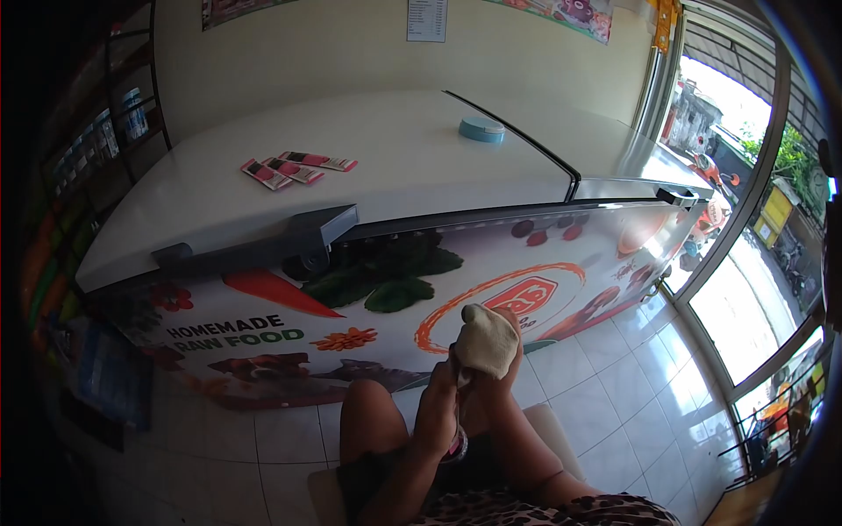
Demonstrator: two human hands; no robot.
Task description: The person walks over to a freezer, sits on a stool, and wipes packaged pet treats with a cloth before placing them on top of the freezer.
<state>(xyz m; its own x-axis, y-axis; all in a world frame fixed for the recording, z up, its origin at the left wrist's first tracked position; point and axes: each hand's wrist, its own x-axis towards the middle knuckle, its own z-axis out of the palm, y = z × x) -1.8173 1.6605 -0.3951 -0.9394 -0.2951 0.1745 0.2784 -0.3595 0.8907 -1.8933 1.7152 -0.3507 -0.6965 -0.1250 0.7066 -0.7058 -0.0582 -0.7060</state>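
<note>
A pale, cream-coloured cloth-like item [488, 343] is in my right hand [511, 351], whose fingers wrap round its far side. My left hand [436, 405] is closed just below and to the left of it, close to its lower edge, by a thin strip that hangs down between the hands. What my left fingers grip is too small and dark to make out. Both hands are above my lap, in front of the chest freezer.
The white chest freezer [386, 140] has a dark handle [263, 245]. On its lid lie several pink and white sachets [298, 167] and a round light-blue container [481, 130]. Shelves with bottles [134, 114] stand at the left, a glass door [728, 263] at the right.
</note>
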